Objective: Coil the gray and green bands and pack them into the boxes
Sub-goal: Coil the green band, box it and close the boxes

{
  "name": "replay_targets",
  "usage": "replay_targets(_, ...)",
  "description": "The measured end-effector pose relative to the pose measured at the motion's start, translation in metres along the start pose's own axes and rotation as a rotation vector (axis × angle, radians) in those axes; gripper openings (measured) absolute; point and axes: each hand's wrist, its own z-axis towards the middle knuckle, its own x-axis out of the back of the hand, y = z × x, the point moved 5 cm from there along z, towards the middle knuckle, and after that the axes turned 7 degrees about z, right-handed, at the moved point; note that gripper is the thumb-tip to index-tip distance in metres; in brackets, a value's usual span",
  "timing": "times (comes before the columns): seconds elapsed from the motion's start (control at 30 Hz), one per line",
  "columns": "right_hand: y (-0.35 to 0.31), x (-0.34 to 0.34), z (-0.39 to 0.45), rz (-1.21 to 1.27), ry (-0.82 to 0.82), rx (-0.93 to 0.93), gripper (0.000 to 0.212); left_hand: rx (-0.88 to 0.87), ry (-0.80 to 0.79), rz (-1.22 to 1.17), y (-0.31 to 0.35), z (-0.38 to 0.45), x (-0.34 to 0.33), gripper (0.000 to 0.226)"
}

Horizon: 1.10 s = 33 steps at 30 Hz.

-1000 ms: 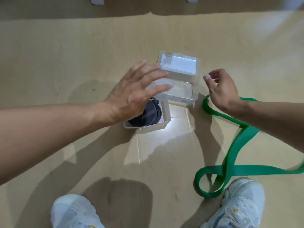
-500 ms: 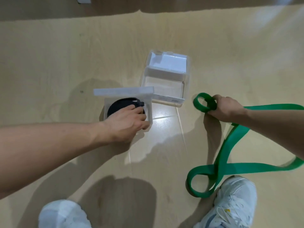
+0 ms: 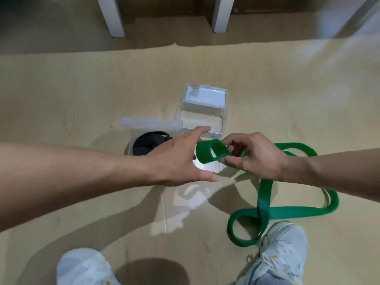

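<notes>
Green band (image 3: pixel 207 151) between right-hand fingers (image 3: pixel 230 160)

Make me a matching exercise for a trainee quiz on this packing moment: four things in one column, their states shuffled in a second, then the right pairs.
Things:
1. gray band
2. green band
3. far box
4. left hand

States:
A. open, nothing inside
B. fingers spread, reaching toward the loop
C. coiled, lying in the near box
D. one end looped in the right hand, the rest trailing on the floor

Pairs: 1-C, 2-D, 3-A, 4-B
</notes>
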Motion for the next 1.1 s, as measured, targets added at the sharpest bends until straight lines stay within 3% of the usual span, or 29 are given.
replay_targets(0.07, -0.028, -0.001, -0.014, 0.079, -0.042, 0.009, 0.021, -0.026, 0.061, 0.11, 0.022, -0.013, 0.021, 0.043)
replay_targets(0.1, -0.039, -0.001, -0.02, 0.089, -0.07, 0.005, 0.024, -0.054, 0.085, 0.158, 0.031, -0.02, 0.03, 0.03)
replay_targets(0.23, -0.061, 0.009, -0.035, -0.145, -0.206, -0.094, 0.056, -0.152, 0.144, 0.297, 0.065, -0.051, 0.067, 0.037)
replay_targets(0.33, -0.066, 0.02, -0.047, -0.308, -0.297, -0.163, 0.082, -0.221, 0.24, 0.119, 0.094, -0.074, 0.095, 0.022)
replay_targets(0.5, -0.072, 0.037, -0.06, -0.141, -0.296, -0.198, 0.093, -0.32, 0.389, 0.162, 0.145, -0.118, 0.151, 0.023)
replay_targets(0.6, -0.069, 0.04, -0.067, -0.172, -0.311, -0.192, 0.069, -0.391, 0.507, 0.033, 0.166, -0.147, 0.178, 0.019)
replay_targets(0.73, -0.043, 0.016, -0.075, -0.171, -0.288, -0.225, 0.067, -0.453, 0.637, -0.28, 0.174, -0.17, 0.19, 0.015)
replay_targets(0.8, -0.034, -0.005, -0.079, -0.116, -0.328, -0.246, 0.03, -0.404, 0.618, -0.337, 0.166, -0.17, 0.183, 0.015)
replay_targets(0.83, -0.03, -0.011, -0.08, -0.049, -0.338, -0.293, 0.02, -0.357, 0.589, -0.316, 0.159, -0.167, 0.177, 0.015)
replay_targets(0.97, -0.026, 0.004, -0.082, 0.081, -0.214, -0.569, 0.031, -0.146, 0.46, -0.03, 0.113, -0.153, 0.152, 0.015)
replay_targets(1.1, -0.041, 0.037, -0.069, 0.035, -0.094, -0.459, 0.02, 0.031, 0.347, 0.035, 0.073, -0.147, 0.137, 0.014)
